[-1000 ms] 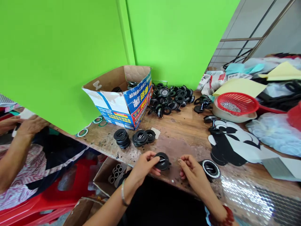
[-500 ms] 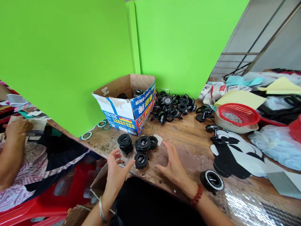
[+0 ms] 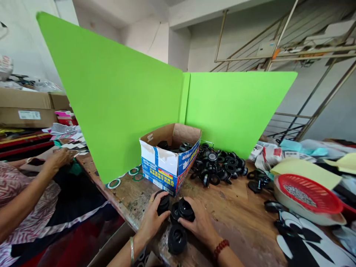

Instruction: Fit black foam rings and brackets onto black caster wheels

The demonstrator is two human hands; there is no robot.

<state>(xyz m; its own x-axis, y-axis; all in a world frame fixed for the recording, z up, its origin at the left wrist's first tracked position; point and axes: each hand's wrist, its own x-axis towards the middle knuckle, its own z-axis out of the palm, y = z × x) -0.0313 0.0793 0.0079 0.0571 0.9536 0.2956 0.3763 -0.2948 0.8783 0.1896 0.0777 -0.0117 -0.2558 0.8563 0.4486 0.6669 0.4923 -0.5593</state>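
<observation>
black disc stacks (image 3: pixel 186 208), now clasped, hands (image 3: pixel 202 223) empty just before

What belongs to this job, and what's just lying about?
Likely the job:
- round black pieces, stacked, at left hand and right hand
- blue-and-white cardboard box

Likely just lying about:
- red plastic basket
- black-and-white flat cutout
- pale yellow sheet

Green partition (image 3: pixel 125 100), two panels meeting near 12 o'clock. Scuffed wooden worktable (image 3: pixel 222 207) at 5. White wall (image 3: pixel 30 33) at 10, pale ceiling beam (image 3: pixel 217 12) at 1. Metal stair railing (image 3: pixel 246 48) around 1 to 2, greyish wall (image 3: pixel 319 89) between 2 and 3.
</observation>
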